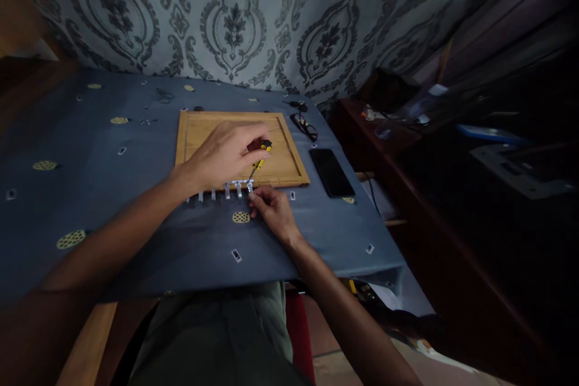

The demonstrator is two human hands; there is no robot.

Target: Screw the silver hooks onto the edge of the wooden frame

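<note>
My left hand (pixel 230 148) is closed around the handle of a yellow and black screwdriver (pixel 261 158), held above the near edge of a framed wooden board (pixel 217 126). The screwdriver's shaft slants down to a small metal clip (pixel 250 186) at that edge. My right hand (pixel 274 208) pinches the outer end of this clip between thumb and fingers. To its left, several similar metal clips (pixel 227 192) stick out in a row along the same edge. The screw under the tip is too small to make out.
A black phone (pixel 332 173) lies right of the board, with eyeglasses (pixel 304 126) behind it. Small loose metal bits (pixel 147 122) lie on the blue tablecloth (pixel 149 193) at left. A dark red cabinet (pixel 384 151) stands beside the table, and a patterned curtain (pixel 235 18) hangs behind.
</note>
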